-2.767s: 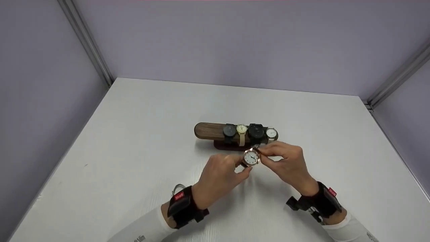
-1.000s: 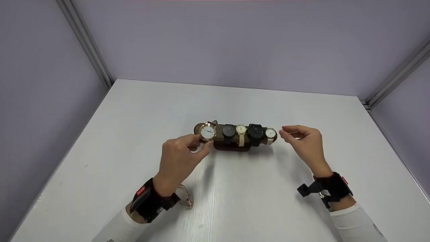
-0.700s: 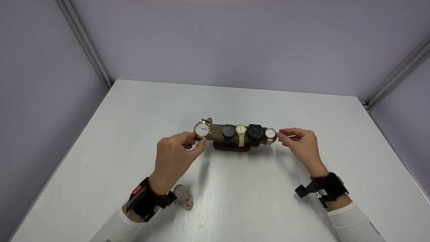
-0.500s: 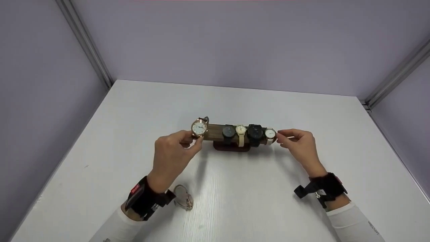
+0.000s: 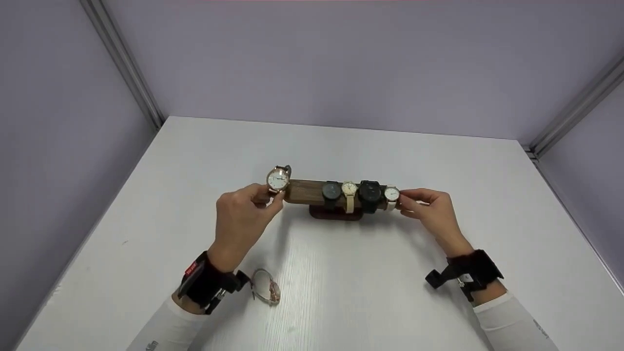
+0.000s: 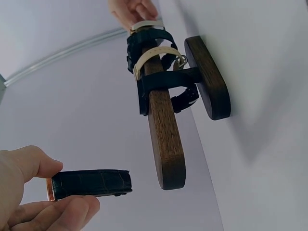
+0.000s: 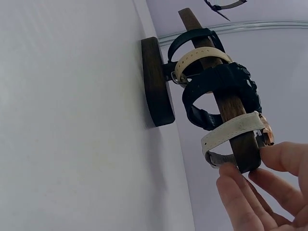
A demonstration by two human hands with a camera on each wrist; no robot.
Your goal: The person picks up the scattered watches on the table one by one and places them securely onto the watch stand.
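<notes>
Rose-gold and white-faced, a watch (image 5: 278,179) on a dark strap is pinched between the thumb and curled fingers of the left hand (image 5: 242,218), just off the left end of a wooden watch stand (image 5: 306,192). In the left wrist view the dark strap (image 6: 91,184) is seen edge-on, gripped between thumb and forefinger, close beside the rounded tip of the wooden bar (image 6: 166,139) but not touching it and not yet slid over it.

Four watches are carried on the bar: a dark grey one (image 5: 331,191), a cream-strapped one (image 5: 349,191), a chunky black one (image 5: 370,192) and a small white-faced one (image 5: 392,194) at the right end. The bar is held up on a dark oval base (image 5: 335,213) that stands on the white table (image 5: 341,302).

The right end of the bar is touched by the fingertips of the right hand (image 5: 430,212); its fingers are bent round the bar's tip just beside the white-faced watch. In the right wrist view the fingers (image 7: 250,197) are seen closing on the end of the bar below the pale strap (image 7: 233,129).

A pair of glasses (image 5: 265,287) lies on the table just beside the left wrist. Black wrist bands are worn on both arms, over white sleeves. Pale lilac walls are seen behind the table.
</notes>
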